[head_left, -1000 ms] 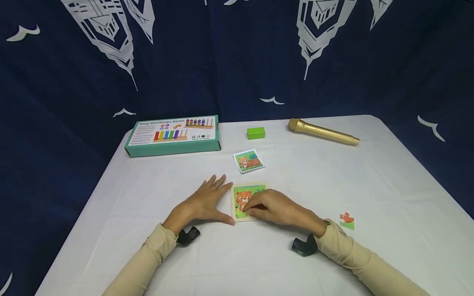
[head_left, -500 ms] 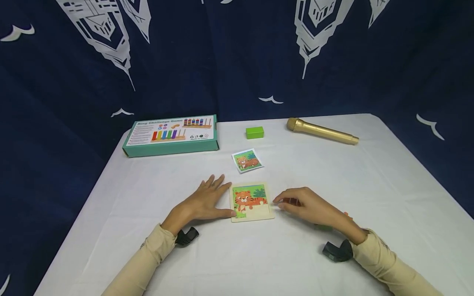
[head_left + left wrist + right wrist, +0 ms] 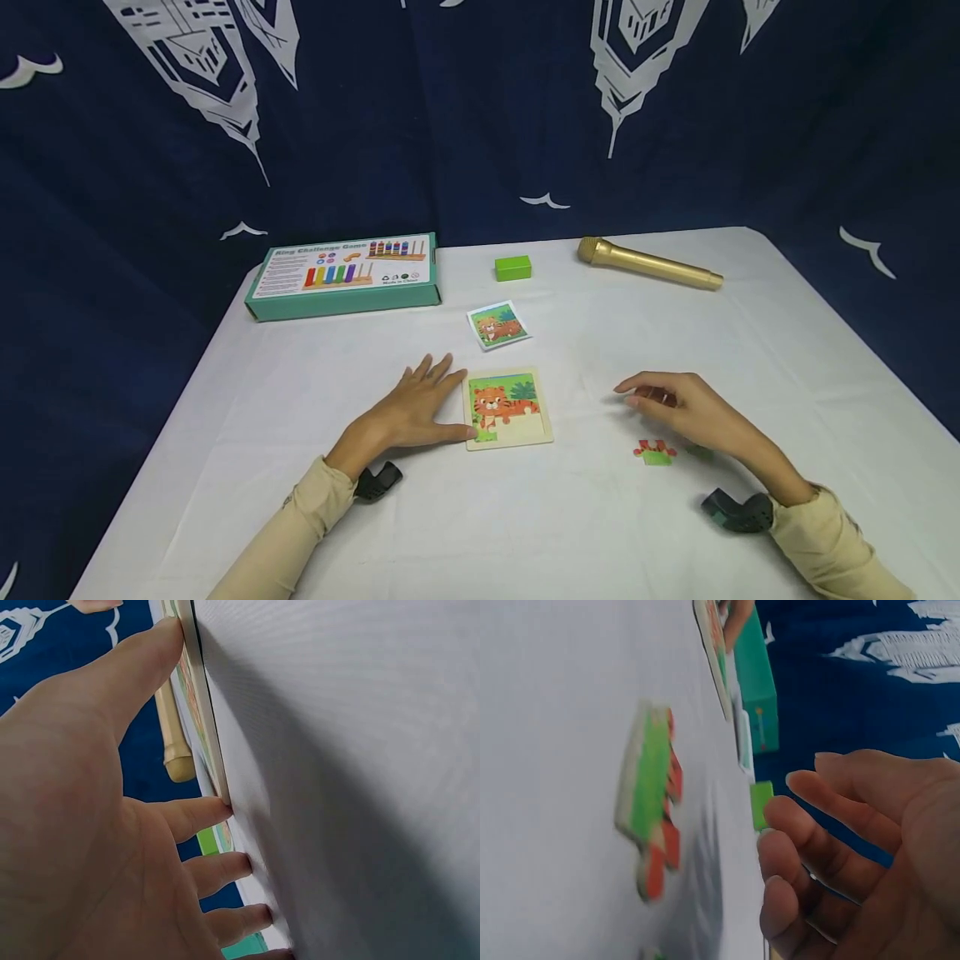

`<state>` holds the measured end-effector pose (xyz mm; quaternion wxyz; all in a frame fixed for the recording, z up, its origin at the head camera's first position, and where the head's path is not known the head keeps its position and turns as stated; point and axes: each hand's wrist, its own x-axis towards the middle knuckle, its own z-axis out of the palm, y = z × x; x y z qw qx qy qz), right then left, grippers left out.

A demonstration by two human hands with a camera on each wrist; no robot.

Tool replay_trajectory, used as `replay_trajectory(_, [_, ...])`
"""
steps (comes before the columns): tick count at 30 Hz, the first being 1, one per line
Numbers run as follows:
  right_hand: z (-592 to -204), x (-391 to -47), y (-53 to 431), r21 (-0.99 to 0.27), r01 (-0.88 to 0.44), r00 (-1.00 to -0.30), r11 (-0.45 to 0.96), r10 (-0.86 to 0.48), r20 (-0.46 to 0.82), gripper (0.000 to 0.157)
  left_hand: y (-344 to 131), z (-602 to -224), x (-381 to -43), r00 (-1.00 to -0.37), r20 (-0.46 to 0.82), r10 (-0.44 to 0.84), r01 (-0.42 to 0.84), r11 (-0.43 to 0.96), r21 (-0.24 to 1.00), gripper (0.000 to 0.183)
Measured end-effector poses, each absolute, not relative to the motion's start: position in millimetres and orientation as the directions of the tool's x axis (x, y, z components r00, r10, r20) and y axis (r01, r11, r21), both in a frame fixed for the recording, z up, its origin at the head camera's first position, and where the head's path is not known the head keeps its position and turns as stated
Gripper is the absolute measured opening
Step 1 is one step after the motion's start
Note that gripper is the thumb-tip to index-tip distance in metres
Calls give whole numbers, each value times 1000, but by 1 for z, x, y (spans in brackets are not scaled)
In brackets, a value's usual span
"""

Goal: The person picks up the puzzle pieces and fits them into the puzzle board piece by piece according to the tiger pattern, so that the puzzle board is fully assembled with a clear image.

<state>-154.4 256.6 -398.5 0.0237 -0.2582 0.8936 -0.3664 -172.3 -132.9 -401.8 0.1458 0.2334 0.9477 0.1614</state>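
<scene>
A tiger jigsaw puzzle in a wooden tray lies at the middle of the table, with bare wood showing at its lower right. My left hand rests at the tray's left edge, thumb and index fingertip touching it, fingers spread straight. Over the table to the right hovers my right hand, fingers loosely bent with nothing between them. Just below it lies a red and green puzzle piece, seen close up in the right wrist view. A second green piece is partly hidden beneath the right hand.
A small tiger picture card lies behind the tray. Farther back are a green block, a gold microphone and a green Ring Challenge Game box. A dark blue patterned cloth hangs behind the white table.
My right hand has moved away from the tray to the right, uncovering the puzzle's lower right and coming over the loose pieces. The left hand has stayed at the tray's edge.
</scene>
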Motion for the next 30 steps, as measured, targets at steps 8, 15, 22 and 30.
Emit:
replay_trajectory(8, [-397,-152,280,-662,-459,-825,592,-561,70,22,-133,-403,-173,-849,-202,488,397,842,366,95])
replay_trajectory(15, [-399,-147,291,-688,-451,-805,569,-591,40,27,-133,-403,-174,-845,-201,496,406,839,362,94])
replay_trajectory(22, [-402,-140,292,-674,-409,-817,615,-576,-30,35,-133,-402,-173,-843,-209,496,406,841,357,95])
replay_trajectory(30, [-402,-138,290,-629,-414,-829,658,-558,-39,39,-133,-401,-172,-844,-212,492,401,843,358,95])
